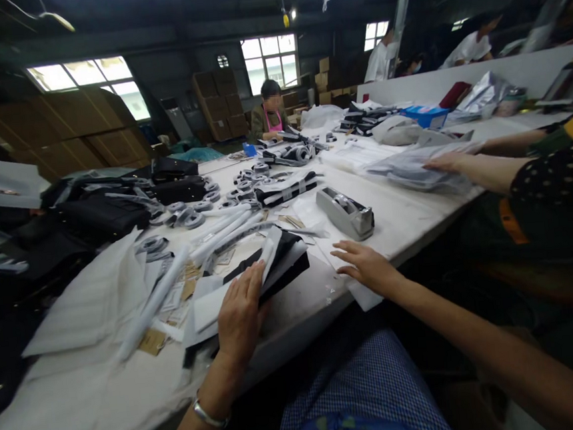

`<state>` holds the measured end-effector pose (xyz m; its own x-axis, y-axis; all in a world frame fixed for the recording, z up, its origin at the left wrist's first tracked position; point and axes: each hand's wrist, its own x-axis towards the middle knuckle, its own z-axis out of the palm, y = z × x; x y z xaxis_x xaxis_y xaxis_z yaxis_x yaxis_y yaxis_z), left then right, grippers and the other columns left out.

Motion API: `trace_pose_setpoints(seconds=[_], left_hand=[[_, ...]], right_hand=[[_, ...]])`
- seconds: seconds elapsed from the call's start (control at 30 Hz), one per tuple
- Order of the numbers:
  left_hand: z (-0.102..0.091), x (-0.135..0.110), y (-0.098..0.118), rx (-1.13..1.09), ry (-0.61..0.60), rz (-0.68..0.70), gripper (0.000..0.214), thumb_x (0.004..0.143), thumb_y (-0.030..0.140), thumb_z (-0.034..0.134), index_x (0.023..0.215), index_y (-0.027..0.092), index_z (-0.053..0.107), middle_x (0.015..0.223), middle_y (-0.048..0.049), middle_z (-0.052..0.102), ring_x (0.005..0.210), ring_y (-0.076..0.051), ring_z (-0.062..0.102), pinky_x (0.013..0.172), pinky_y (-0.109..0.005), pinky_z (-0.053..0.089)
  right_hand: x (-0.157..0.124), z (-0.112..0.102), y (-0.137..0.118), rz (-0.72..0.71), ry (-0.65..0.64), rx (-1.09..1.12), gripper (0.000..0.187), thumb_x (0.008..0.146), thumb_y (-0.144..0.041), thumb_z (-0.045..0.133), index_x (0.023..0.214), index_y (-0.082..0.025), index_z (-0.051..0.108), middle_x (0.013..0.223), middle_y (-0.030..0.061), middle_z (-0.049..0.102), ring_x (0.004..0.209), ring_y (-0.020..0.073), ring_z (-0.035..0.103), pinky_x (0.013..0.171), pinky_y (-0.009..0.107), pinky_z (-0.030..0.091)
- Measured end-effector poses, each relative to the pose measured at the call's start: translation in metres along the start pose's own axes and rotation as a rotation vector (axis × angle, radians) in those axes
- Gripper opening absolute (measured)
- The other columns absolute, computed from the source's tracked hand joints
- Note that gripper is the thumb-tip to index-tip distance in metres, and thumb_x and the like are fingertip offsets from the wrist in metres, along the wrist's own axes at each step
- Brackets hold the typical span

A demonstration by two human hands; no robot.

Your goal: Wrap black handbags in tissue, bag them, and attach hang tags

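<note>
Left of the tape dispenser (343, 215), our left hand (240, 318) covered the bundle (285, 267), probably against unfolding, its grip unclear; our right hand (368, 271) spread empty fingers near the tape dispenser.

The left wrist (217, 389) wears one shiny silver bracelet (209, 412); at bottom centre, the clothing (366, 382) has small blue checks.

- Flat, layered black-and-white bundle (285, 272)
- Boxy grey tape dispenser (345, 215)
- Blue-and-white checked cloth (364, 385) over the lap
- Co-worker's black fabric sleeve (554, 181) with pale polka dots
- Stacked brown cardboard boxes (217, 107)
</note>
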<state>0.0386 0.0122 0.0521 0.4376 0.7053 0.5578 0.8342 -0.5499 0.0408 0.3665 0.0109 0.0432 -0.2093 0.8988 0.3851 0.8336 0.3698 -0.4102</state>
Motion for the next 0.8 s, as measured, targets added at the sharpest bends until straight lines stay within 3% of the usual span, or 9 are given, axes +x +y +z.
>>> trace_pose_setpoints(seconds=[0.07,0.13,0.23,0.33,0.43,0.53,0.6,0.73,0.8], left_hand=[[0.0,-0.001,-0.001,-0.006,-0.001,-0.014,0.072,0.087,0.013,0.058,0.152,0.021,0.029,0.143,-0.0116,0.054,0.13,-0.028,0.052,0.11,-0.043,0.042],[0.001,-0.002,-0.001,-0.004,-0.006,-0.001,0.073,0.087,0.012,0.057,0.152,0.021,0.027,0.144,-0.0118,0.053,0.131,-0.027,0.051,0.111,-0.043,0.041],[0.002,-0.002,-0.001,-0.003,-0.004,0.015,0.074,0.086,0.01,0.056,0.153,0.022,0.025,0.145,-0.0116,0.053,0.131,-0.027,0.052,0.111,-0.044,0.041],[0.001,-0.001,-0.001,-0.01,0.012,-0.006,0.074,0.086,0.011,0.056,0.153,0.022,0.026,0.144,-0.0112,0.053,0.131,-0.027,0.052,0.111,-0.043,0.042],[-0.001,0.0,-0.004,-0.009,0.038,-0.04,0.074,0.086,0.014,0.059,0.152,0.022,0.028,0.144,-0.0112,0.054,0.13,-0.028,0.053,0.109,-0.042,0.043],[-0.004,0.0,-0.007,-0.009,0.069,-0.087,0.074,0.086,0.018,0.062,0.152,0.022,0.03,0.144,-0.0109,0.054,0.127,-0.029,0.055,0.107,-0.042,0.045],[-0.006,0.001,-0.009,-0.021,0.079,-0.116,0.074,0.086,0.019,0.064,0.152,0.022,0.03,0.145,-0.0106,0.054,0.126,-0.028,0.056,0.107,-0.041,0.045],[-0.009,0.0,-0.011,-0.041,0.095,-0.14,0.076,0.086,0.021,0.065,0.153,0.023,0.029,0.144,-0.0093,0.055,0.125,-0.028,0.057,0.106,-0.04,0.047],[-0.008,0.0,-0.011,-0.037,0.101,-0.143,0.076,0.086,0.022,0.066,0.153,0.024,0.029,0.143,-0.0092,0.056,0.125,-0.028,0.058,0.105,-0.04,0.047]], right_hand=[[0.008,-0.001,0.025,-0.025,-0.068,-0.139,0.038,0.078,-0.021,0.076,0.116,-0.023,0.072,0.136,0.0128,0.062,0.131,0.0361,0.052,0.106,0.057,0.042],[0.014,0.001,0.038,-0.026,-0.103,-0.168,0.031,0.077,-0.023,0.077,0.108,-0.024,0.075,0.131,0.0115,0.065,0.127,0.0362,0.055,0.102,0.057,0.045],[0.021,0.004,0.044,-0.031,-0.086,-0.132,0.011,0.083,-0.023,0.071,0.092,-0.025,0.079,0.118,0.0076,0.072,0.12,0.031,0.062,0.1,0.048,0.049],[0.029,0.003,0.041,-0.026,-0.033,-0.092,0.014,0.087,-0.022,0.065,0.086,-0.026,0.079,0.113,0.0049,0.074,0.116,0.0286,0.065,0.101,0.048,0.048],[0.036,-0.001,0.029,-0.004,0.051,-0.045,0.021,0.093,-0.025,0.057,0.095,-0.025,0.078,0.114,0.0066,0.074,0.113,0.0286,0.066,0.101,0.05,0.048],[0.034,-0.002,0.003,-0.009,0.077,0.024,0.026,0.097,-0.03,0.051,0.106,-0.025,0.075,0.113,0.0053,0.075,0.105,0.0243,0.07,0.095,0.041,0.053],[0.025,0.0,-0.019,-0.051,-0.013,0.132,0.026,0.097,-0.03,0.051,0.108,-0.027,0.075,0.11,0.002,0.076,0.101,0.0212,0.071,0.091,0.035,0.055],[0.004,0.008,-0.054,-0.143,-0.365,0.387,0.025,0.096,-0.034,0.053,0.107,-0.029,0.075,0.107,-0.0007,0.076,0.099,0.02,0.072,0.091,0.032,0.056],[0.001,0.019,-0.061,-0.116,-0.339,0.351,0.027,0.097,-0.037,0.052,0.11,-0.028,0.074,0.112,0.0015,0.075,0.105,0.0216,0.07,0.095,0.035,0.054]])
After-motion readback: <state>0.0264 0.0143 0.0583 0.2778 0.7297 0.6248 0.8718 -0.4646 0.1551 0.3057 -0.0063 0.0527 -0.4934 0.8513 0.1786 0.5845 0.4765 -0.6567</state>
